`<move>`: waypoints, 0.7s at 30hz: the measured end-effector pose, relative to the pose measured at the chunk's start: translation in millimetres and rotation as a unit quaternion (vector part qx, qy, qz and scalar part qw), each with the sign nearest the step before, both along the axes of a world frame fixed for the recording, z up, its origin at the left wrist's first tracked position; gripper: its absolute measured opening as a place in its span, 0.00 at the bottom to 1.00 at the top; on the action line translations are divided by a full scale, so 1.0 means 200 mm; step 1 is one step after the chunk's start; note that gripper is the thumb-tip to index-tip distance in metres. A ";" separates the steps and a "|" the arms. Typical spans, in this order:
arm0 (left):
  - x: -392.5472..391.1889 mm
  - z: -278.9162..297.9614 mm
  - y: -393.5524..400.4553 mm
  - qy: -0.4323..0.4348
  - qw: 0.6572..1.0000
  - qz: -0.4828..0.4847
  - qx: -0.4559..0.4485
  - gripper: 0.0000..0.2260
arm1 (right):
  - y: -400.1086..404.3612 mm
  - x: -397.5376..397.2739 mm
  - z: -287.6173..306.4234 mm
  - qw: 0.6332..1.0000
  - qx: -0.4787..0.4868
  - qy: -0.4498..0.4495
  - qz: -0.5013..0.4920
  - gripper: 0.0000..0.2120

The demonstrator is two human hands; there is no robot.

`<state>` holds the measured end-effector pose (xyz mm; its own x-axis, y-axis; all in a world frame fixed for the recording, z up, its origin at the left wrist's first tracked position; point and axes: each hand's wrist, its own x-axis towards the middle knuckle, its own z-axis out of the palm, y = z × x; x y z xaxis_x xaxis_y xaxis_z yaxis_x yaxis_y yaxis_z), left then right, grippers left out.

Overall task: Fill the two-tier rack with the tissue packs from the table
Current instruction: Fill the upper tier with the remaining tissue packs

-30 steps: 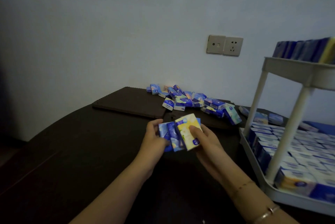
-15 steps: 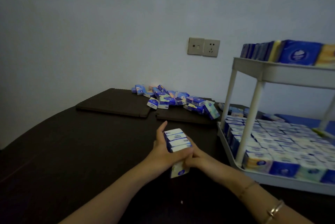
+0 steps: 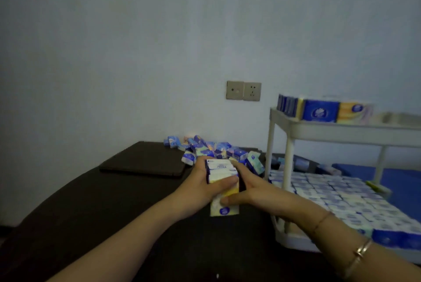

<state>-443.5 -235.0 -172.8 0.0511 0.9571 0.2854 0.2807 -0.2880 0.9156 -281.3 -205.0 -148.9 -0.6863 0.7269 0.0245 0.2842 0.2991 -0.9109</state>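
Head view. Both hands hold one small bundle of blue-and-white plastic-wrapped tissue packs (image 3: 220,173) above the dark counter (image 3: 114,202). The left hand (image 3: 200,188) wraps the bundle from its left side, thumb curled across the near face. The right hand (image 3: 248,187) closes on it from the right, thumb pinching a yellow-and-white pack (image 3: 224,206) that hangs lower than the rest. The bundle stands with its long axis roughly upright.

The white plastic two-tier rack (image 3: 341,132) stands to the right of the hands, so the right hand is nearer to it. Its lower tier (image 3: 293,239) appears almost full of packs in close rows. The upper tier holds a short row of upright packs (image 3: 319,110) at its left end; the remainder to the right looks unfilled, which in my judgement makes it the destination, up and to the right.

A loose heap of tissue packs (image 3: 216,150) remains on the counter near the wall, beyond the hands.
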 end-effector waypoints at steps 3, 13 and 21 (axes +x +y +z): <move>0.06 0.38 -0.04 0.033 0.996 0.006 0.080 0.27 | -0.04 0.06 0.36 0.996 0.088 0.019 -0.026 0.36; 0.60 1.12 0.12 0.076 0.986 -0.046 0.140 0.35 | 0.03 0.62 1.04 0.972 0.151 0.087 -0.158 0.28; 1.02 1.11 0.41 0.303 0.939 -0.016 0.162 0.17 | 0.21 1.26 1.00 0.949 0.083 0.168 -0.252 0.35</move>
<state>-240.4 -153.1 48.5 0.3258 0.8200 0.4705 0.7075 -0.5416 0.4540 -30.0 -162.1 50.5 -0.1858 0.9279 0.3231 0.1311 0.3493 -0.9278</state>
